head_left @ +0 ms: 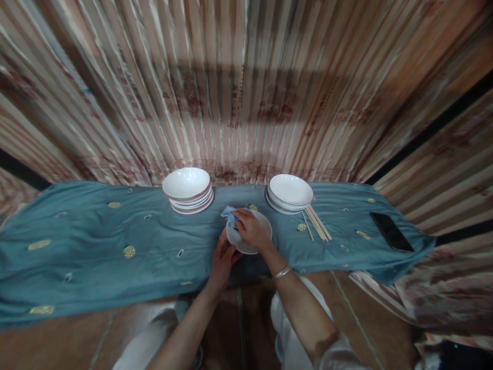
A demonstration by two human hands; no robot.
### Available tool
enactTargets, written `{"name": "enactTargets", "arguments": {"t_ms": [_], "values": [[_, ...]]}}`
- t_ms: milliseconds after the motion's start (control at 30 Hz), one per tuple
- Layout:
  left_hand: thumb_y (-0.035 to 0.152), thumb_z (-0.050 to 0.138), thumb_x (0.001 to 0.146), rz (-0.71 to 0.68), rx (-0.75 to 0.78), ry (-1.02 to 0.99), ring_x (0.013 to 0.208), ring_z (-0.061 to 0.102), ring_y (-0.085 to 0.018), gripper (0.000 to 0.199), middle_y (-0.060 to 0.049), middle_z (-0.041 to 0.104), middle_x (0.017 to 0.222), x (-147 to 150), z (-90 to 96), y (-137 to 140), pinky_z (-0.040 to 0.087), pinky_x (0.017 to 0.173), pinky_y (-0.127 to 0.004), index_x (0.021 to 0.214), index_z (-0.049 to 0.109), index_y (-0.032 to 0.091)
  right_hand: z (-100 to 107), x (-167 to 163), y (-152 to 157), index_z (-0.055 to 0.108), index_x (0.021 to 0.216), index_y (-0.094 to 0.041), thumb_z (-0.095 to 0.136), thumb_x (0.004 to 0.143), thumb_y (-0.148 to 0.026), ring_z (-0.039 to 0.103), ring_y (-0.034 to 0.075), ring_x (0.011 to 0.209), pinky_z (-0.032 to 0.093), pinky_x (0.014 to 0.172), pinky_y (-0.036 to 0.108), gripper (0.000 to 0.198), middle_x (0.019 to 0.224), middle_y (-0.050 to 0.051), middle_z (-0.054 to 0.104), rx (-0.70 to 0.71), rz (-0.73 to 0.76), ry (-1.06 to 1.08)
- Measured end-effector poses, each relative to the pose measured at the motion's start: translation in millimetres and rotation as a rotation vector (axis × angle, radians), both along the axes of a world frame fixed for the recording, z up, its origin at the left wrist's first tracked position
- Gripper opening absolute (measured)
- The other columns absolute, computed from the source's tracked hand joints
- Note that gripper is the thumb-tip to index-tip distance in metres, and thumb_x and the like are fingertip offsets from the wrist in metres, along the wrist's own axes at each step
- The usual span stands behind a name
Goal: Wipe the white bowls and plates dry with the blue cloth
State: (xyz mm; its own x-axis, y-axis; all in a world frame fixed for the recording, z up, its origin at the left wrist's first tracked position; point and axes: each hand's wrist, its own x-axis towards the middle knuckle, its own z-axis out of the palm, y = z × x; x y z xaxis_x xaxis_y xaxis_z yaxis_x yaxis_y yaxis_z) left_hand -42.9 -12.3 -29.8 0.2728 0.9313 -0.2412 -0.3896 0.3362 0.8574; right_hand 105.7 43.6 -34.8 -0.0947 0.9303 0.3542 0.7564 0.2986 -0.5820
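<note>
A white dish [264, 231], a plate or shallow bowl, is in front of me over the near part of the table. My left hand [222, 256] grips its lower left rim, thumb on the near edge. My right hand [249, 226] is over the inside of the dish and presses a light blue cloth [230, 213] against its upper left rim. Part of the cloth is hidden under the fingers. Behind to the left stands a stack of white bowls and plates with reddish rims [187, 184]. Back right is a stack of white plates with dark rims [290, 190].
Several wooden chopsticks [318, 224] lie beside the right stack. A black phone [392, 232] rests near the table's right end. A teal patterned cloth [96, 246] covers the table. Striped curtains [231, 92] hang close behind it, with dark poles at both sides.
</note>
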Motion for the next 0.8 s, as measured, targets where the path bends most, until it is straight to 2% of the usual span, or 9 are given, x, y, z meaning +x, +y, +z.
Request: {"name": "enactTargets", "arguments": {"t_ms": [233, 400, 567, 800], "values": [[0.03, 0.072, 0.073, 0.018, -0.017, 0.005, 0.134, 0.051, -0.031, 0.068, -0.009, 0.051, 0.149, -1, -4.4, 1, 0.054, 0.099, -0.047, 0.139, 0.052, 0.029, -4, -4, -9, 0.068, 0.121, -0.018, 0.053, 0.089, -0.014, 0.054, 0.025, 0.13, 0.038, 0.114, 0.043, 0.036, 0.139, 0.012, 0.059, -0.048, 0.099, 0.139], [0.036, 0.073, 0.072, 0.027, -0.001, 0.01, 0.127, 0.056, -0.032, 0.058, -0.01, 0.063, 0.133, 0, -5.4, 1, 0.054, 0.098, -0.05, 0.126, 0.061, 0.023, 2, -2, -18, 0.071, 0.115, -0.019, 0.055, 0.089, -0.013, 0.058, 0.021, 0.126, 0.045, 0.107, 0.036, 0.031, 0.134, 0.011, 0.064, -0.138, 0.18, 0.206], [0.039, 0.075, 0.069, 0.015, 0.016, 0.01, 0.124, 0.059, -0.033, 0.058, -0.011, 0.064, 0.132, 0, -3.8, 1, 0.054, 0.098, -0.052, 0.123, 0.063, 0.022, 10, 7, -25, 0.074, 0.103, -0.019, 0.057, 0.088, -0.012, 0.066, 0.018, 0.107, 0.05, 0.095, 0.031, 0.024, 0.116, 0.007, 0.072, -0.263, 0.283, 0.247], [0.034, 0.078, 0.067, 0.005, -0.047, 0.0, 0.129, 0.055, -0.033, 0.078, -0.01, 0.056, 0.145, -1, -1.6, 4, 0.053, 0.1, -0.049, 0.141, 0.052, 0.027, 20, 22, -33, 0.077, 0.097, -0.017, 0.059, 0.085, -0.014, 0.068, 0.015, 0.084, 0.05, 0.079, 0.024, 0.022, 0.094, 0.003, 0.076, -0.415, 0.377, 0.206]]}}
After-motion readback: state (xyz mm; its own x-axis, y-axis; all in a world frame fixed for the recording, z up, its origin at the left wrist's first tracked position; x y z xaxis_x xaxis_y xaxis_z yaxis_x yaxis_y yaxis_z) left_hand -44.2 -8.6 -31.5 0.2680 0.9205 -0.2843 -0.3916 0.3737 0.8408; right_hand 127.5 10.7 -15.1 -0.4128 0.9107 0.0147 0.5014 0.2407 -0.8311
